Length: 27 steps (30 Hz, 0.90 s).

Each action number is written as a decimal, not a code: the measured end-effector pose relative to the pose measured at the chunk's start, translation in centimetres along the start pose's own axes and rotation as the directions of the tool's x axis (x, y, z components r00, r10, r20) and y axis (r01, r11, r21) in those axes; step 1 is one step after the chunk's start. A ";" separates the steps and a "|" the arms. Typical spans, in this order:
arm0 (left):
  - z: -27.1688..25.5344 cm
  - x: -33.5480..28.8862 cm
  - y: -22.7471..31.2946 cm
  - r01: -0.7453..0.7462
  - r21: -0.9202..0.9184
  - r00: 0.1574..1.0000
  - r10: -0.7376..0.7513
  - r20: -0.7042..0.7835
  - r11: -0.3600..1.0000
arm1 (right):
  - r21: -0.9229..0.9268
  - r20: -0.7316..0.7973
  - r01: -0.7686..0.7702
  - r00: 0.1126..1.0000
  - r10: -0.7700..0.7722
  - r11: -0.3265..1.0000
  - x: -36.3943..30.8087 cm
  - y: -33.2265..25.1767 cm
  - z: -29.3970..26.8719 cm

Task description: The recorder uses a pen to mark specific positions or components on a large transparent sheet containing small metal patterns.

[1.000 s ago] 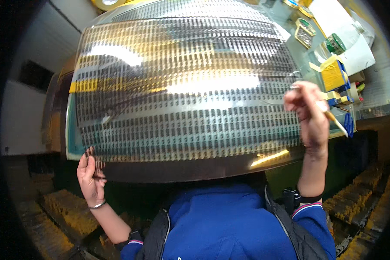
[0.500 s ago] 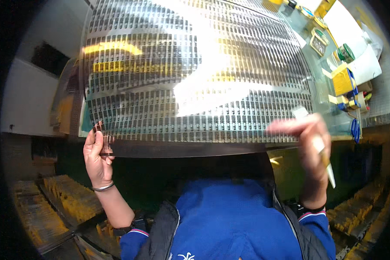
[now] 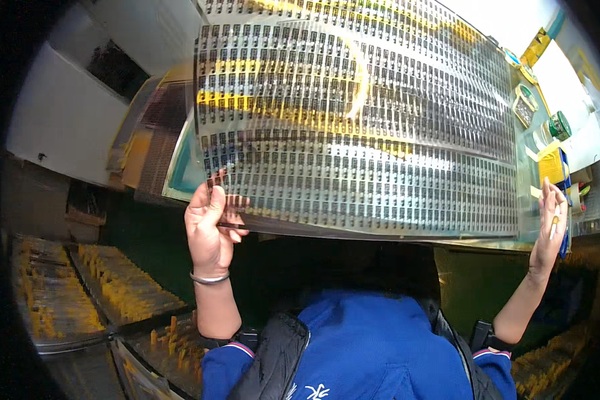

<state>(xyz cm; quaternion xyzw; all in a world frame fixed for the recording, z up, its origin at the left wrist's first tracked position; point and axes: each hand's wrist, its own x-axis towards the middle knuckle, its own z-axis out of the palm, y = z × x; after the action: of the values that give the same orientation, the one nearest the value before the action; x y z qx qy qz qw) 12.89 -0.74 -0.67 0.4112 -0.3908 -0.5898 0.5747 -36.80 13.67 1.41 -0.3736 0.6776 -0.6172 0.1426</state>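
Left hand [image 3: 210,220] pinches the near-left corner of a clear printed film sheet [image 3: 360,173], thumb in front and fingers showing through from beneath. Rows of small dark rectangles cover the sheet, which spreads over most of the tabletop [image 3: 185,173], its near side along the tabletop's near edge. The right hand [image 3: 547,227] is by the near-right corner, fingers nearly straight with a slim tool [image 3: 555,227] tucked against them; it looks just beside the film, not touching it. Along the right edge stand a yellow-and-blue box [image 3: 551,168] and a green-lidded jar [image 3: 557,127]. The film should prove light, floppy and slick, quick to bow or crease; two opposite corners, taken lightly at the very margin, seem the safest hold.
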 end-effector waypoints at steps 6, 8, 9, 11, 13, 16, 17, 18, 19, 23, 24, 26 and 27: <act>4.1 -1.3 -2.5 -0.046 0.162 0.999 0.041 0.034 0.986 | -0.192 0.570 0.301 0.809 -0.144 0.934 -3.0 -2.1 8.5; 4.6 -1.5 -2.7 -0.031 0.184 0.999 0.027 0.027 0.982 | -0.243 0.670 0.452 0.718 -0.189 0.858 -4.4 -1.3 11.6; 5.0 -1.5 -2.7 -0.054 0.224 0.998 0.050 0.027 0.973 | -0.231 0.690 0.575 0.666 -0.285 0.785 -4.9 -2.2 13.1; 5.3 -1.6 -2.9 -0.066 0.294 0.998 0.069 0.001 0.954 | -0.077 0.763 0.668 0.517 -0.387 0.740 -6.5 -3.5 16.1; 5.5 -1.4 -2.8 -0.058 0.298 0.998 0.061 -0.002 0.953 | 0.279 0.855 0.564 0.223 -0.469 0.777 -8.3 -5.0 17.9; 5.7 -1.0 -2.7 -0.052 0.298 0.999 0.052 0.011 0.953 | 0.355 0.920 -0.092 -0.143 -0.365 0.930 -10.5 -5.7 17.9; 5.9 -1.0 -2.5 -0.039 0.295 0.999 0.039 0.007 0.955 | 0.463 0.886 -0.077 -0.008 -0.465 0.883 -10.2 -5.4 18.1; 5.9 -1.0 -2.4 -0.025 0.291 1.000 0.025 0.004 0.956 | 0.561 0.824 -0.047 0.126 -0.553 0.826 -9.9 -5.0 18.2; 5.8 -0.9 -2.3 -0.018 0.293 1.000 0.015 0.013 0.956 | 0.464 0.870 -0.106 0.242 -0.430 0.879 -9.1 -5.3 17.3; 5.3 -0.2 -2.4 -0.010 0.313 1.000 0.002 0.028 0.950 | 0.314 0.798 -0.204 0.586 -0.141 0.927 -7.7 -6.1 16.6; 5.4 -0.2 -2.1 -0.007 0.308 1.000 -0.003 0.031 0.951 | 0.162 0.811 -0.293 0.584 0.042 0.942 -7.4 -6.7 16.9; 5.5 -0.2 -1.4 -0.096 0.605 0.995 0.099 0.029 0.791 | 0.027 0.803 -0.348 0.566 0.187 0.937 -7.6 -6.5 17.9; 5.0 0.0 -2.3 -0.267 0.700 0.951 0.299 0.079 0.663 | 0.018 0.793 -0.299 0.586 0.169 0.954 -8.0 -5.9 18.4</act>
<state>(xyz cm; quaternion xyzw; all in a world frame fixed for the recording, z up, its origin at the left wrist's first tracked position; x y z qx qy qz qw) 7.36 -0.74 -1.00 0.5452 -0.6321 -0.2912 0.4673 -17.40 5.97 1.19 -0.5005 0.5423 -0.4167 0.5309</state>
